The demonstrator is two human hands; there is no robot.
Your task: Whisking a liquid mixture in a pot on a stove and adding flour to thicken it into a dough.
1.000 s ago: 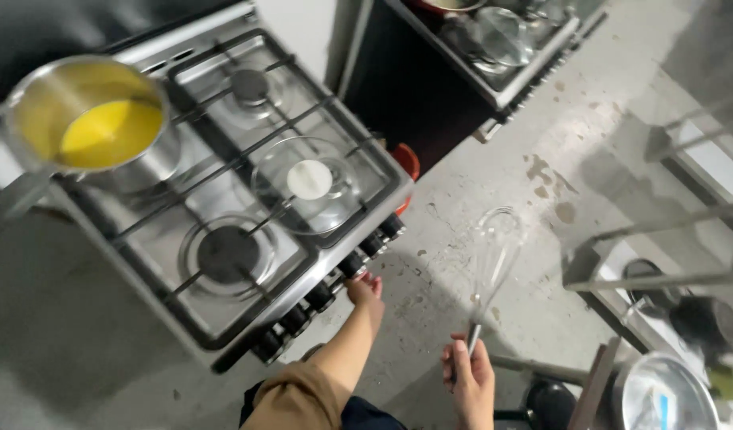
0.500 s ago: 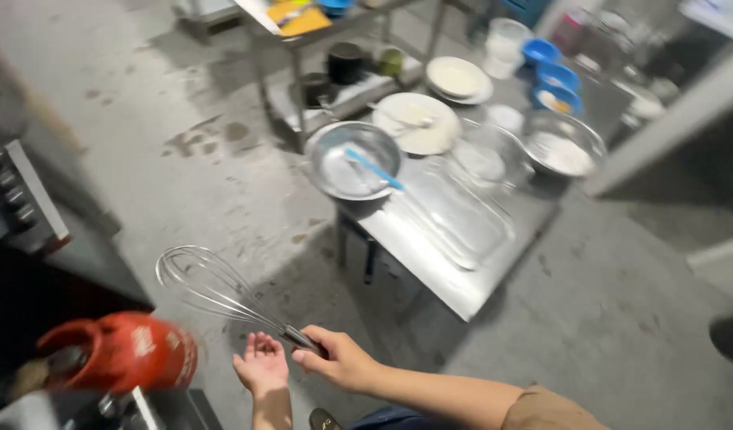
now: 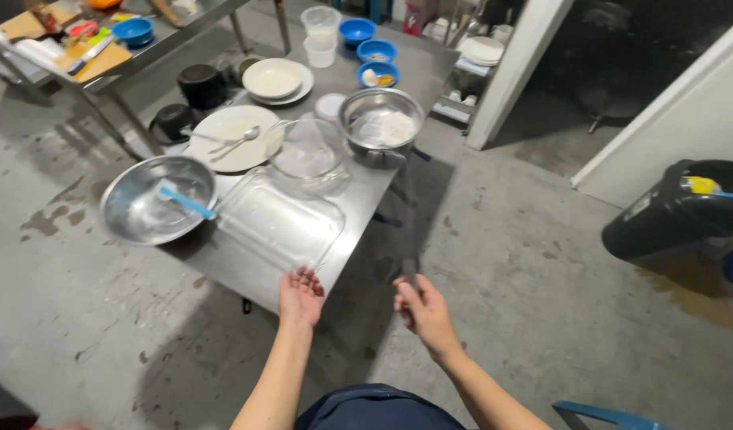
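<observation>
Steel table (image 3: 398, 76) brushed; glass dish (image 3: 279, 227) clear; metal bowl (image 3: 131, 209) glossy.

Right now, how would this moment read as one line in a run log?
left hand: open, near clear rectangular glass dish | right hand: holding thin dark handle

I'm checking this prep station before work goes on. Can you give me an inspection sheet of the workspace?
Surface: steel table, crowded; stained concrete floor.
Job's things: right hand grips a dark handle, its working end too blurred to tell; left hand open, palm up, at the table edge, nearest the empty glass baking dish.
Clutter: steel bowl with blue spatula, glass bowl, pot of white powder, white plate with spoons, blue bowls, plastic tubs.
Grippers: left open; right closed on the handle.
Cables: nothing seen.
Surroundings: black bin, second table, shelf of dishes.
</observation>
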